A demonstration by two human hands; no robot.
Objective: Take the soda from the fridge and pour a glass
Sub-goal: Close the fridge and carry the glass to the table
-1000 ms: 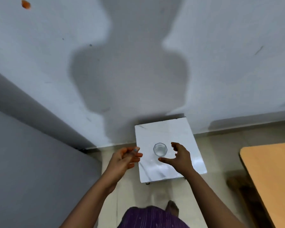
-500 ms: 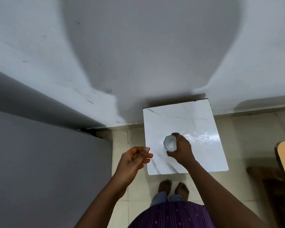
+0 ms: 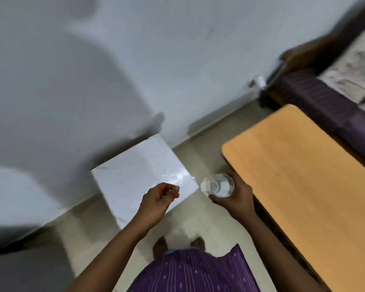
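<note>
A clear empty drinking glass (image 3: 217,185) is held upright in my right hand (image 3: 235,197), whose fingers wrap round its side. The glass hangs in the air between the small white marble-topped table (image 3: 135,165) and the wooden table (image 3: 299,178). My left hand (image 3: 158,199) hovers over the near right corner of the white table with its fingers loosely curled and nothing in it. No soda and no fridge are in view.
A light wooden table with a rounded corner fills the right side. Behind it stands a dark purple sofa (image 3: 325,95) with a pale cushion. A white wall (image 3: 114,60) rises behind the small table. My bare feet (image 3: 177,243) stand on the tiled floor.
My right hand closed round the glass on the white table and lifted it off to the right, toward the wooden table. The view swung right. My left hand stayed loosely curled.
</note>
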